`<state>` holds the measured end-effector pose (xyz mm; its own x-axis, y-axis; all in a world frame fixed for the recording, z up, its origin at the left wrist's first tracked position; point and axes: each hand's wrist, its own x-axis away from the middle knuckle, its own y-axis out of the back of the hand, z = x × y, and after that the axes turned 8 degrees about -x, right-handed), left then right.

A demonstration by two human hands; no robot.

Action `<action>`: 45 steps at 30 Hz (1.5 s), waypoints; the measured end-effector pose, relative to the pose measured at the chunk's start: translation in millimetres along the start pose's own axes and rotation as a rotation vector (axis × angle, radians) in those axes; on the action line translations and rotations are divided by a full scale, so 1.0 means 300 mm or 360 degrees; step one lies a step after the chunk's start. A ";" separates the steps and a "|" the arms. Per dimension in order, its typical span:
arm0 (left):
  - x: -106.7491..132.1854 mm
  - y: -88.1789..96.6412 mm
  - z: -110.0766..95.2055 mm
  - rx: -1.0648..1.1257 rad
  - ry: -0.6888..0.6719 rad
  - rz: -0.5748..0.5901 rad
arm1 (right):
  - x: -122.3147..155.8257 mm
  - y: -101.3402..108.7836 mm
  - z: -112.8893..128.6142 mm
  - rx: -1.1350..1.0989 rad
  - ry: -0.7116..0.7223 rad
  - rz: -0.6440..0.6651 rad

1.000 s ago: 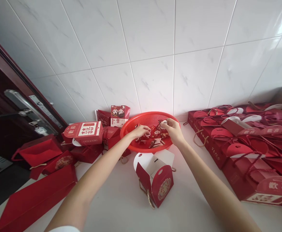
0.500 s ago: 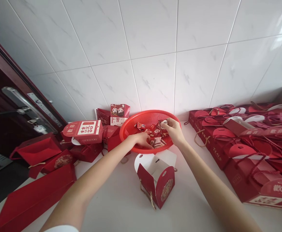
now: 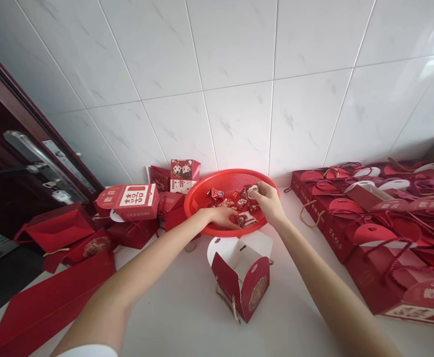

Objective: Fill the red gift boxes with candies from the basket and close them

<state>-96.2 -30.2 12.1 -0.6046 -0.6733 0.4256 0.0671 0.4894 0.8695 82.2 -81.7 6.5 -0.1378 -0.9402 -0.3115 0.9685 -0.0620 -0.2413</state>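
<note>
A red plastic basket [image 3: 206, 232] with perforated sides holds several small wrapped candies [image 3: 242, 204], mostly red. My left hand [image 3: 222, 217] reaches low into its front, fingers apart among the candies; their tips are partly hidden. At the basket's right side, my right hand [image 3: 270, 201] pinches a white-and-red wrapped candy [image 3: 253, 189] between thumb and fingers. In front of the basket stands a red gift box [image 3: 241, 277] with its flaps open, a white inside and rope handles. No candy shows in the visible part of its inside.
Red gift boxes [image 3: 137, 202] are piled at the left, with a long red box [image 3: 53, 302] nearer me. Rows of red boxes with cord handles [image 3: 380, 248] fill the right. Behind is a tiled wall [image 3: 235, 119]; a door handle [image 3: 34, 153] is far left.
My left hand has shifted slightly to the right and forward among the candies. My right hand stays nearly in place with its candy.
</note>
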 end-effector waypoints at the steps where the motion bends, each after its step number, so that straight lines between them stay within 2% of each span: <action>1: -0.005 -0.003 0.002 0.0024 -0.0009 -0.0024 | 0.000 0.000 0.000 0.0004 0.0007 -0.0002; 7: -0.033 -0.012 0.021 -0.0069 -0.0065 -0.0080 | -0.001 0.000 -0.004 0.0032 0.0032 0.0021; 12: -0.029 -0.006 0.017 -0.0088 -0.0031 -0.0049 | -0.002 -0.002 -0.004 0.0021 0.0013 0.0007; 16: -0.025 -0.004 0.012 -0.0064 -0.0029 -0.0117 | 0.000 -0.004 -0.001 0.0004 0.0000 -0.0010; 21: -0.013 0.019 0.000 0.0107 -0.0058 -0.0361 | -0.001 0.001 0.006 -0.0045 -0.0011 -0.0019; 26: 0.039 0.051 -0.039 0.0742 -0.0214 -0.0955 | -0.003 0.006 0.021 -0.0269 -0.0113 -0.0059; 28: 0.065 0.055 -0.058 0.0895 -0.0213 -0.1109 | 0.001 0.003 0.030 -0.0388 -0.0197 -0.0057; 32: 0.094 0.046 -0.093 0.1185 -0.0073 -0.1206 | 0.015 -0.012 0.051 -0.0483 -0.0265 -0.0028; 37: 0.077 0.017 -0.109 0.1591 -0.0043 -0.1316 | 0.026 -0.023 0.066 -0.0551 -0.0304 0.0003; 41: 0.065 -0.002 -0.102 0.1676 -0.0035 -0.1419 | 0.023 -0.019 0.070 -0.0604 -0.0342 0.0006; 45: 0.065 -0.009 -0.098 0.1703 -0.0147 -0.1587 | 0.029 -0.026 0.079 -0.0586 -0.0330 0.0092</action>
<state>-84.9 -60.8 25.3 -0.0969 -0.9549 -0.2808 -0.9836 0.0489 0.1734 78.5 -97.3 27.3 -0.0041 -0.9884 -0.1516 0.8296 0.0813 -0.5525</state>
